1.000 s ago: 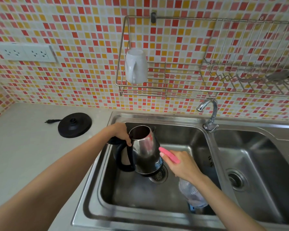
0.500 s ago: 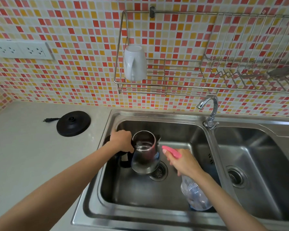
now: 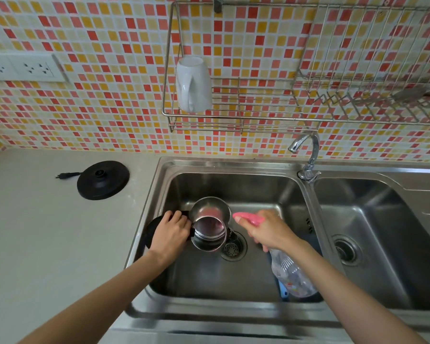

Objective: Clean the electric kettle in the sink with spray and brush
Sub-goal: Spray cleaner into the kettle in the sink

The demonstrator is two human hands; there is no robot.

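The kettle (image 3: 210,227) is standing in the left basin of the sink (image 3: 233,165), just left of the drain (image 3: 233,248). Its long axis is running roughly vertical, and its open mouth is facing up toward the camera, so the inside is showing. Its black handle (image 3: 184,214) is pointing left and its spout side right.

The left hand (image 3: 170,234) is gripping the handle, with the fingers curled over it from above.

The right hand (image 3: 268,230) is wrapping its fingers round the neck of the bottle (image 3: 293,276). The bottle's long axis is slanting from the pink head (image 3: 248,217) down and right toward the near edge of the basin. The head is pointing left at the kettle's rim and sitting just beside it.

The kettle's round black base (image 3: 102,180) is lying on the counter (image 3: 47,232), well apart from the sink. A white mug (image 3: 193,84) is hanging mouth-up in the wall rack (image 3: 233,115). The tap (image 3: 308,155) is standing between the two basins.
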